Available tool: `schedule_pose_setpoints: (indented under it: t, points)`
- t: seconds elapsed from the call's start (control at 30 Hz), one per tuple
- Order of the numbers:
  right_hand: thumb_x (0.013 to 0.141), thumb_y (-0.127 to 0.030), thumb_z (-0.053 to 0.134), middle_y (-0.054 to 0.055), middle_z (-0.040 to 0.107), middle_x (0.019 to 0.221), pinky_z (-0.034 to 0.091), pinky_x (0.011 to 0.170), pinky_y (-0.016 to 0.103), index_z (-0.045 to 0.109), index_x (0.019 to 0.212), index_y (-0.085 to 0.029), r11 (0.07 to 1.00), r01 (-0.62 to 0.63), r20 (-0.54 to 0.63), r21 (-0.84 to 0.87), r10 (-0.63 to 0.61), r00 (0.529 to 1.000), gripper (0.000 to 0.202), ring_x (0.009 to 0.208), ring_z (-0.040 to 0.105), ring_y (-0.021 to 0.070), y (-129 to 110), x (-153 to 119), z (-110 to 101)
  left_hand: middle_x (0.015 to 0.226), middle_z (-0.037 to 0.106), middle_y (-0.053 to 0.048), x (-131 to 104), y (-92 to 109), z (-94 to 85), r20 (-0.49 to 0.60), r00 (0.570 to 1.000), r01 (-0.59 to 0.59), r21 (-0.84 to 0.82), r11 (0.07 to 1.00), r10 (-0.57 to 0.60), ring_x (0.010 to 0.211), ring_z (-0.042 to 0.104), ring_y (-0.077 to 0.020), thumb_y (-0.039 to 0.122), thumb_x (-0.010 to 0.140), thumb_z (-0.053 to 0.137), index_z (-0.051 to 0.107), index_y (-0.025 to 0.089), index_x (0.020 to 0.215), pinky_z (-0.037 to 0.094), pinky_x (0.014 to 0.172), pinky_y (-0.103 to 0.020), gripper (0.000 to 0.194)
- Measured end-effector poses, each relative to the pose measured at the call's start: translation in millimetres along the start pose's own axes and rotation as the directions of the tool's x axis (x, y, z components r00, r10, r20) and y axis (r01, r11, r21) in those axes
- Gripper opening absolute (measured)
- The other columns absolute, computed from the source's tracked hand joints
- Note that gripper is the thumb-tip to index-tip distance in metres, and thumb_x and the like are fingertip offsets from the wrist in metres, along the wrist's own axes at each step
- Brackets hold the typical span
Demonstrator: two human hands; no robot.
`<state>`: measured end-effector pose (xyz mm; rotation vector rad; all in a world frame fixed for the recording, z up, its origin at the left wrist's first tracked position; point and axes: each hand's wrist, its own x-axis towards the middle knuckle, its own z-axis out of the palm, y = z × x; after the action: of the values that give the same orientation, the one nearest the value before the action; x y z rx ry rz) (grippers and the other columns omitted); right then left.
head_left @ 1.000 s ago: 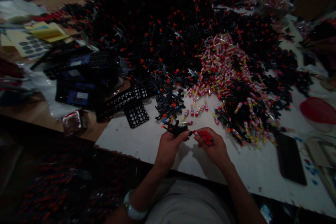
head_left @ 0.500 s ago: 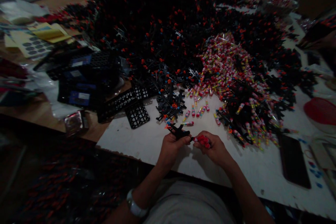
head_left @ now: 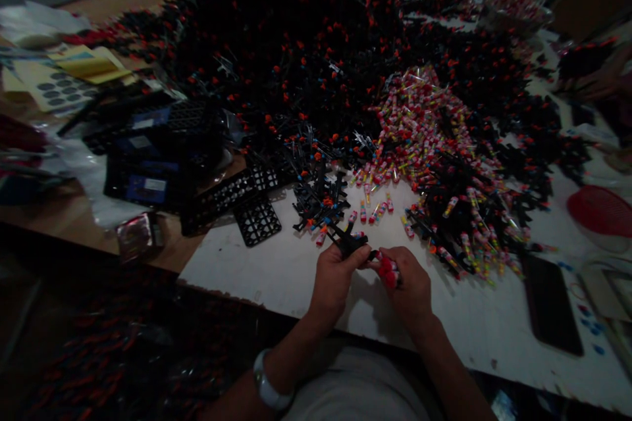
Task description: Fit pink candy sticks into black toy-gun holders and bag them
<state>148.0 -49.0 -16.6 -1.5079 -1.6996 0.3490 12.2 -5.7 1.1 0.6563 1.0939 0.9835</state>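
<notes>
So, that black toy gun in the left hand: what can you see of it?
The black toy gun looks small and plastic, with a slim front and parts jutting from its body. The left hand grips it above the white tabletop, front pointing away and leftward. Its rear is close to the red-capped tubes in the right hand; whether they touch is unclear.

No legible text. Blue label [head_left: 147,189] on black pack [head_left: 117,183], small colourful tubes [head_left: 419,108]: too dark to read.
</notes>
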Motion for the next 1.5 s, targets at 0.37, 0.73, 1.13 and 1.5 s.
schedule_pose_setpoints:
  t: [0.37, 0.73, 1.13, 1.5]
  points:
    - [0.091, -0.028, 0.052, 0.002, 0.063, 0.068, 0.047, 0.054, 0.024, 0.057, 0.088, -0.018, 0.979, 0.195, 0.035, -0.067, -0.193, 0.981, 0.011, 0.058, 0.058, 0.0129, 4.3, -2.7, 6.7, 0.065, 0.065, 0.000, -6.7, -6.1, 5.4, 0.018, 0.999, -0.031, 0.060, 0.998, 0.030, 0.062, 0.058, -0.0134, 0.032, 0.072, 0.069, 0.065, 0.013, 0.080, 0.047, 0.068, -0.026, 0.021]
    - [0.081, -0.039, 0.066, 0.010, 0.067, 0.087, 0.049, 0.082, 0.041, 0.068, 0.089, -0.013, 0.878, -0.157, -0.580, -0.453, -0.156, 0.800, 0.028, 0.088, 0.062, 0.0232, 46.5, 39.0, -94.1, 0.112, 0.055, -0.020, 109.9, 64.2, 6.4, 0.113, 0.793, -0.139, 0.990, -0.003, 0.599, 0.111, 0.046, -0.0349, 0.032, 0.075, 0.069, 0.064, 0.007, 0.099, 0.036, 0.095, -0.046, 0.035]
    - [0.082, -0.043, 0.059, -0.006, 0.053, 0.055, 0.043, 0.046, 0.021, 0.060, 0.115, -0.015, 0.766, -0.515, 0.175, 0.385, 0.487, 0.855, 0.043, 0.044, 0.048, 0.0087, 8.3, 48.8, 11.0, 0.081, 0.065, -0.007, 71.9, 21.1, -20.4, 0.627, 0.549, -0.698, 0.708, -0.109, 0.552, 0.082, 0.054, -0.0211, 0.020, 0.087, 0.053, 0.059, 0.016, 0.085, 0.041, 0.078, -0.036, 0.007]
    - [0.084, -0.015, 0.058, 0.006, 0.068, 0.096, 0.053, 0.075, 0.033, 0.061, 0.115, -0.026, 0.932, 0.222, -0.044, 0.285, -0.219, 0.975, 0.033, 0.087, 0.063, 0.0187, 15.0, 19.3, 13.1, 0.073, 0.064, -0.004, 1.6, 18.5, -21.5, 0.109, 0.987, -0.160, 0.502, 0.850, 0.121, 0.064, 0.057, -0.0166, 0.054, 0.085, 0.048, 0.063, 0.016, 0.086, 0.043, 0.059, -0.028, 0.041]
